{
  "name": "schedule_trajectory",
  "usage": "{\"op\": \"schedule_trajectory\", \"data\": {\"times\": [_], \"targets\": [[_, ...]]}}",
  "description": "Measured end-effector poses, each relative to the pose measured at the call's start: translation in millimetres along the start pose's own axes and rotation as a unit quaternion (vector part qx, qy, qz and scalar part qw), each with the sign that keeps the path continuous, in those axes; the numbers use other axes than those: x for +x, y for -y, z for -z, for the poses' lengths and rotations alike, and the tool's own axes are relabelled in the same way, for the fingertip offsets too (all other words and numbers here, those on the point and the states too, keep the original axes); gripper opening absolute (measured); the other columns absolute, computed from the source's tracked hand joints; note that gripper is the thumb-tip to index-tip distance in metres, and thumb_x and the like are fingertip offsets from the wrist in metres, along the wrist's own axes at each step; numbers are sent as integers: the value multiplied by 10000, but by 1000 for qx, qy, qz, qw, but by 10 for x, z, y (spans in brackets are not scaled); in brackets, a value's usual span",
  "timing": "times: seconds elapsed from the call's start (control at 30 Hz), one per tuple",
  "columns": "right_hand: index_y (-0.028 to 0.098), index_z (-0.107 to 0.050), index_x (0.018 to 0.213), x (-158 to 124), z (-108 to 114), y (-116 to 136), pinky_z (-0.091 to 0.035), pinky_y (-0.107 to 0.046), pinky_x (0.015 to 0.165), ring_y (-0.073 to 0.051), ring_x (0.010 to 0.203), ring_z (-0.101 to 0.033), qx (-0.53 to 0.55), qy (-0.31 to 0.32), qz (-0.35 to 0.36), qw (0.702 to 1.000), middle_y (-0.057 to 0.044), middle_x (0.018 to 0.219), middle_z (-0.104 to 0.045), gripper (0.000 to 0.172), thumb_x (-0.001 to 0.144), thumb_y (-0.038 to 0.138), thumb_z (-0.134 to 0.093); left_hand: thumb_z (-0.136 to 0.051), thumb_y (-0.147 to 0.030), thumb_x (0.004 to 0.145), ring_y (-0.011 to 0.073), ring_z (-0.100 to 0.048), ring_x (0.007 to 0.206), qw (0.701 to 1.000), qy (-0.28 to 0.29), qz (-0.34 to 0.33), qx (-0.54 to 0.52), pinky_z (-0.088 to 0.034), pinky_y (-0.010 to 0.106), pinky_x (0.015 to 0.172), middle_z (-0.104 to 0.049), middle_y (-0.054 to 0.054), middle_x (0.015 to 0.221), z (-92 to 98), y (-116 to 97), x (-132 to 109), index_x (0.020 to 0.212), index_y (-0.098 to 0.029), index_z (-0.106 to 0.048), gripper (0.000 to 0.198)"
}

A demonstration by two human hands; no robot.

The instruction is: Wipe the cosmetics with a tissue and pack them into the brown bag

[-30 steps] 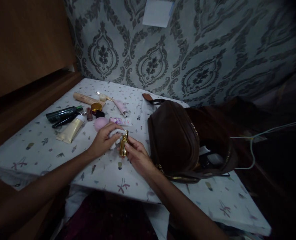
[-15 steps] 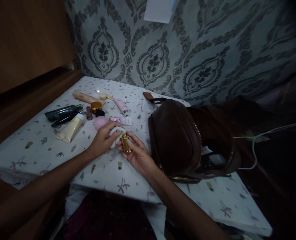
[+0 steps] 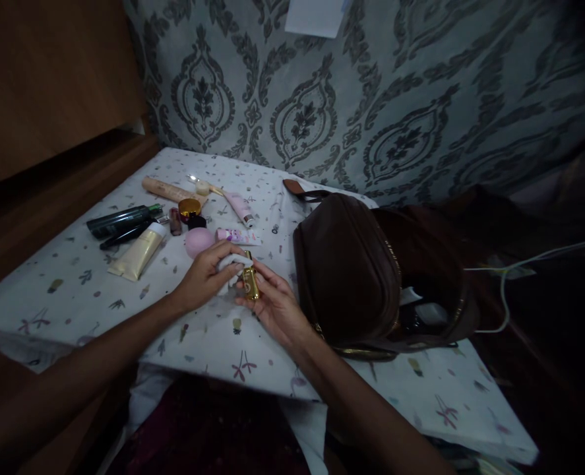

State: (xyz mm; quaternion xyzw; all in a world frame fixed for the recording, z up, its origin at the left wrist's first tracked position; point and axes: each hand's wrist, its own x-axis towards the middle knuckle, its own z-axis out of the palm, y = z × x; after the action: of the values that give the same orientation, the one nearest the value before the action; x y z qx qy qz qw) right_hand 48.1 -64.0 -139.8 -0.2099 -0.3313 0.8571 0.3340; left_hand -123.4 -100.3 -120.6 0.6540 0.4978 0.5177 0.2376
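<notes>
My right hand (image 3: 277, 310) pinches a small gold bottle (image 3: 250, 284) between thumb and fingers, just above the white patterned tablecloth (image 3: 74, 290). My left hand (image 3: 206, 274) is closed on a white cloth (image 3: 230, 267) and presses it against the bottle's left side. Both hands meet near the middle of the table, to the left of a brown leather bag (image 3: 351, 270).
Cosmetics lie at the back left: a cream tube (image 3: 136, 254), a dark bottle (image 3: 119, 221), a pink egg-shaped sponge (image 3: 198, 241), a gold-lidded jar (image 3: 190, 210), a pink tube (image 3: 237, 208). The bag lies open at the right. A white cable (image 3: 520, 270) runs off right.
My right hand has turned the gold bottle in its fingers and shifted it slightly up. My left hand keeps the cloth against it.
</notes>
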Motion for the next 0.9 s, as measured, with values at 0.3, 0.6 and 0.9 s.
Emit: {"op": "schedule_trajectory", "data": {"times": [0.3,0.6,0.9], "targets": [[211,-730,1041,-16,-57,33,-517,-184,550,-139,828,-665,-55,22,-25,998,-36,963,-722,324,753,323,-827,-573,-318,915,192,-606,913,997,-65,15,22,-477,301,844,-655,26,941,7,30,-1,997,-187,-620,162],[214,-727,993,8,-31,-6,-534,-208,710,-81,726,-593,-19,-28,10,999,34,813,-660,312,729,325,-850,-587,-309,925,186,-598,863,999,-23,-23,34,-461,297,792,-655,31,901,-36,62,-24,957,-181,-631,140],[228,-693,960,46,-9,-7,-510,-209,730,-121,760,-680,-31,-35,29,998,29,756,-723,368,678,371,-882,-586,-276,924,186,-612,888,999,-32,-21,33,-468,304,817,-663,37,926,-28,53,-16,966,-175,-634,119]]}}
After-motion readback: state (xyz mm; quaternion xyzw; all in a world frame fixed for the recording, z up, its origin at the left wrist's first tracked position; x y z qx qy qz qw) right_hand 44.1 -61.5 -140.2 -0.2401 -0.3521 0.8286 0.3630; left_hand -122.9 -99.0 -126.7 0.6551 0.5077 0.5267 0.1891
